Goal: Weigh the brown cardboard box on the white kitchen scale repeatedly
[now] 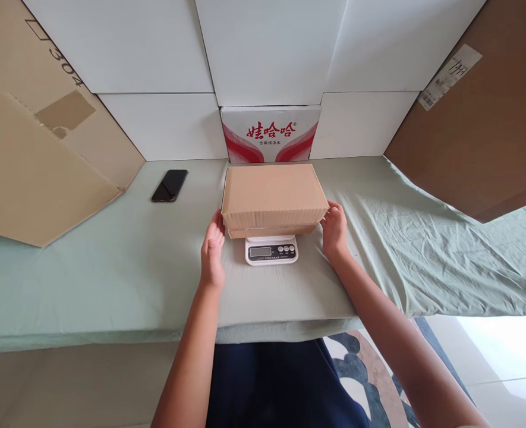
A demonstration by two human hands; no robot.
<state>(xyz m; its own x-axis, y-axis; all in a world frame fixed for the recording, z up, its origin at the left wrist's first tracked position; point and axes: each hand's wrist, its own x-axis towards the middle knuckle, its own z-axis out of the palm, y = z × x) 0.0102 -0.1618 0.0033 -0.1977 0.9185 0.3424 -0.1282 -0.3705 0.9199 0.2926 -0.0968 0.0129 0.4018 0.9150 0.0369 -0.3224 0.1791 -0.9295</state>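
**Bracketing a cardboard box (pixel 274 190) end to end over a white scale (pixel 271 258)**

We note the box directly ahead of us, between our two hands, its long axis running left to right, square across our reach. Each hand is at one short end, close to the near corner; neither is clearly nearer.

Left hand (pixel 213 246): fingers straight and together, laid along the left end, thumb up and free; no pinch. Right hand (pixel 334 229): fingers bent to the right end, tips partly hidden. We cannot tell how firmly either presses, nor whether the box's full weight rests on the scale. The box covers the scale's rear; the control panel projects on our side. We can read no figure on the display (pixel 260 252).

Count: one box; one scale, with one display and three buttons; one phone (pixel 169 185), lying flat to the left, well apart from the left hand; one red-and-white printed carton (pixel 269 148) just behind the box; five plain white panels (pixel 156 125) around that carton; two large brown cardboard pieces, one left (pixel 44 178), one right (pixel 481 131); one pale green cloth (pixel 124 267) under everything.
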